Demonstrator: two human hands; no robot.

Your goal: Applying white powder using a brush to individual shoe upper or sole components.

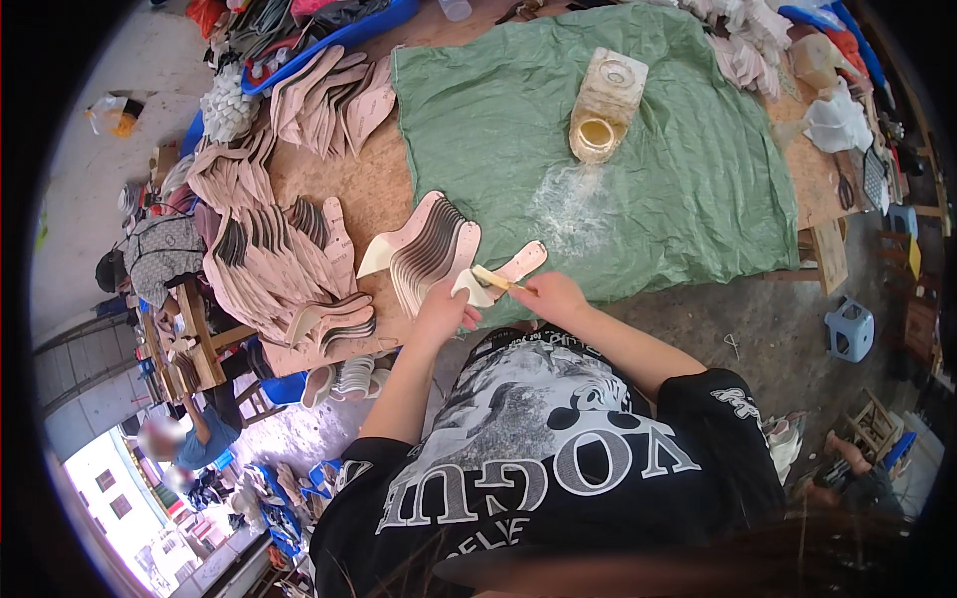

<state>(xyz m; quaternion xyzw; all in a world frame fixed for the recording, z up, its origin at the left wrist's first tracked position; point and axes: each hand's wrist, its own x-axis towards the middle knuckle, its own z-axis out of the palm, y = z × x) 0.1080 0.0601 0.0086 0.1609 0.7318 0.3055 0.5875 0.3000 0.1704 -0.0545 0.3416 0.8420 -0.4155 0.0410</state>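
Landmark: crinkled green woven-plastic sheet (688,149), spread over a brown wooden table (364,171). Left hand (446,314), at the sheet's near-left edge: fingers pinching 1 long pink sole-shaped piece (523,262) with a cream-white flap at its near end. Piece reaches over the sheet's near edge; can't tell if it touches the sheet. Right hand (553,299), just off the same near edge: fingers closed round the handle of 1 flat pale-yellow brush (490,278), brush end against or just over the piece, can't tell which.

Containers: 1 yellowed translucent plastic jug with a round cut opening (610,90), on the sheet's far half, pale yellowish stuff inside; blue plastic basin (371,27) beyond the sheet's far-left corner, full of dark and coloured material; small clear plastic cup (456,9) past the far edge, contents unclear.

Fanned stack of pink curved sole pieces (439,239) overlaps the sheet's left edge near the left hand; bigger pink pile (269,264) further left of it.
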